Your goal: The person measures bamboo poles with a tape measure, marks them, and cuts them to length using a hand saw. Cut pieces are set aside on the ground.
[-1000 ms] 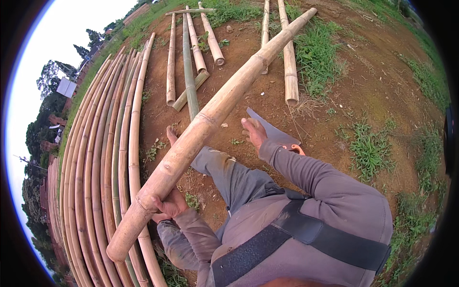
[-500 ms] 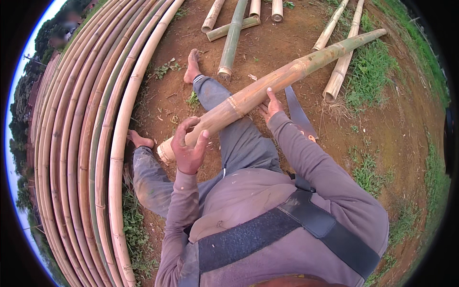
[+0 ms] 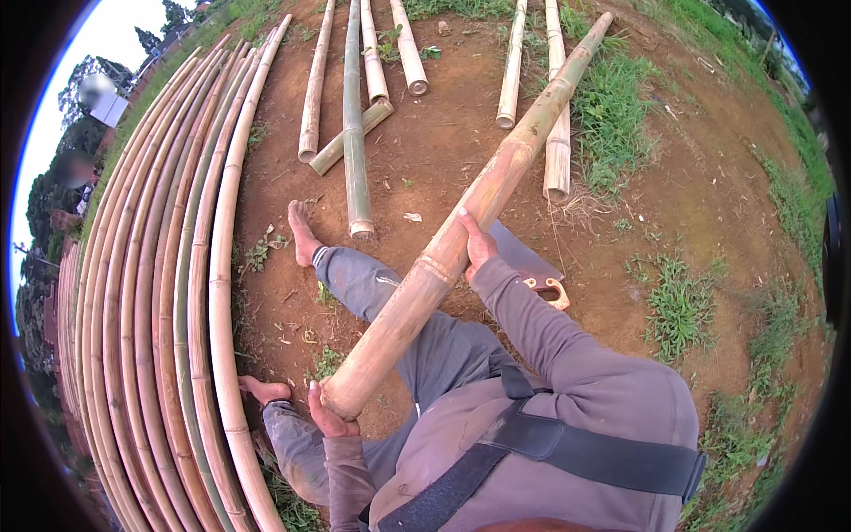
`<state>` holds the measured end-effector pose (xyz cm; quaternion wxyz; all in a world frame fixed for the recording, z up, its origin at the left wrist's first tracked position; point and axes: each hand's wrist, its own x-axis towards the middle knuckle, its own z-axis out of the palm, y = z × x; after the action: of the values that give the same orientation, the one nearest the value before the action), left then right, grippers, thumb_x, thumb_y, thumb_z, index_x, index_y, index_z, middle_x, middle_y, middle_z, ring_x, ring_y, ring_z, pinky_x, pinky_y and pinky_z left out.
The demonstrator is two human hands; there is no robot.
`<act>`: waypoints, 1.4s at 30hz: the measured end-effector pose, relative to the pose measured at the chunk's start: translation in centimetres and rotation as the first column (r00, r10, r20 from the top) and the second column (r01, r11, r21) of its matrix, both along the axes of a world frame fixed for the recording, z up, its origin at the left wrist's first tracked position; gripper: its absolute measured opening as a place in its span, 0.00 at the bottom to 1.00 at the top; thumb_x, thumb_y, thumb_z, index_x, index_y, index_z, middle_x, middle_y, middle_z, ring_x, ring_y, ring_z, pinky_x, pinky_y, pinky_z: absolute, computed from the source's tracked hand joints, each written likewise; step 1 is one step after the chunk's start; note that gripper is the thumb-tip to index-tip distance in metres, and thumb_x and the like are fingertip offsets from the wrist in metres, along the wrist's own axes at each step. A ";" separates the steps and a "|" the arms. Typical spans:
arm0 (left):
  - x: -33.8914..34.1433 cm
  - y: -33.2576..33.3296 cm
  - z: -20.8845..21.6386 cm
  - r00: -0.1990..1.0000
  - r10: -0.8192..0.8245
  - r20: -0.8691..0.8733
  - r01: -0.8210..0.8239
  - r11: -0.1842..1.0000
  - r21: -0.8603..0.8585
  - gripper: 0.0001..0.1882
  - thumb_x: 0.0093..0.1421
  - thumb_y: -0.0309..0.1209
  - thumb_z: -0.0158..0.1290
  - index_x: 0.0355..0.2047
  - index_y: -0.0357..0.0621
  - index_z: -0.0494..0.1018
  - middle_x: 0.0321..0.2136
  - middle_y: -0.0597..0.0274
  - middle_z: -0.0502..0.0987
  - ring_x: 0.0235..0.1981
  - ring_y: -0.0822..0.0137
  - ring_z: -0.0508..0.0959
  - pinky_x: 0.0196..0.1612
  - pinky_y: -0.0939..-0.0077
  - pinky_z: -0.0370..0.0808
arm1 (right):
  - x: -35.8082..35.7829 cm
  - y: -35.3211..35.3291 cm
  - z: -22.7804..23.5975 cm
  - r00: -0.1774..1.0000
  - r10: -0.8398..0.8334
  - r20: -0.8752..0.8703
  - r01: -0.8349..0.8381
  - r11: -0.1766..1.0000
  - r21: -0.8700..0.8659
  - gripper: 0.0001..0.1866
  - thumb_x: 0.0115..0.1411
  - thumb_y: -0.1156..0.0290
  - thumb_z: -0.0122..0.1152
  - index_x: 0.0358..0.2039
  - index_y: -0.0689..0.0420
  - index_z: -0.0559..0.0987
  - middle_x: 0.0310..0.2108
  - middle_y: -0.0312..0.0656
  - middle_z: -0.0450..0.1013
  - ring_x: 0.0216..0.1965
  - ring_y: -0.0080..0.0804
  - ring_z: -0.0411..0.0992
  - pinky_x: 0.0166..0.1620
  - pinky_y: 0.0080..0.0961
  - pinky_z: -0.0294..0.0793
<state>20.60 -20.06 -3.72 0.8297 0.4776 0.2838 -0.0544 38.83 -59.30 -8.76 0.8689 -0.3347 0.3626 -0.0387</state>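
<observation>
A thick bamboo pole (image 3: 412,306) slants across my lap, its near end low at the left and its greenish far end up at the right. My left hand (image 3: 333,420) cups the near end from below, thumb up along its side. Farther up, my right hand (image 3: 480,244) grips the pole's right side, with the thumb on top and the other fingers partly hidden beneath. Just past my right wrist, a handsaw (image 3: 525,252) with an orange-tan handle lies on the soil, part of its blade covered by my arm.
Long bamboo poles (image 3: 226,266) lie side by side along my left. Ahead, several poles rest on the dirt, a green one (image 3: 355,151) crossing a short bamboo piece (image 3: 330,158). Two more poles (image 3: 557,160) lie at the right, beside grass tufts (image 3: 612,133). My legs stretch out under the held pole.
My left hand has moved from the pole's upper side to its near end and now cups it. The pole has swung steeper, pointing more forward. The whole view has shifted too.
</observation>
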 end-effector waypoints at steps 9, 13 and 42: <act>-1.9 -9.4 8.9 0.986 -0.103 0.129 0.135 0.953 -0.270 0.32 0.70 0.56 0.49 0.59 0.40 0.71 0.55 0.51 0.79 0.58 0.52 0.78 0.62 0.53 0.73 | -6.8 0.1 6.5 0.934 0.002 0.358 0.012 0.999 -0.035 0.39 0.59 0.48 0.75 0.65 0.51 0.70 0.54 0.42 0.75 0.58 0.41 0.74 0.61 0.45 0.75; -4.3 -10.5 18.1 0.878 -0.301 0.372 0.368 0.921 -0.124 0.43 0.67 0.56 0.54 0.70 0.38 0.55 0.66 0.47 0.64 0.69 0.51 0.66 0.71 0.51 0.63 | -9.1 -1.8 15.9 0.909 0.070 0.411 -0.051 0.997 -0.057 0.36 0.62 0.55 0.74 0.64 0.56 0.70 0.54 0.44 0.75 0.55 0.40 0.75 0.60 0.44 0.77; -0.9 14.1 6.6 0.932 -0.334 -0.143 0.148 -0.011 0.989 0.10 0.67 0.35 0.60 0.41 0.41 0.83 0.30 0.55 0.85 0.33 0.61 0.85 0.40 0.67 0.79 | -50.2 -34.0 -6.0 0.007 -0.518 -0.855 -0.986 0.139 -0.092 0.47 0.59 0.57 0.74 0.73 0.56 0.59 0.70 0.52 0.64 0.69 0.47 0.65 0.68 0.48 0.66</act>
<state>19.73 -5.96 2.86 0.2611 0.9592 0.0979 0.0471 -11.42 -93.31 -14.80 -0.0711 -0.7746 0.5804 0.2409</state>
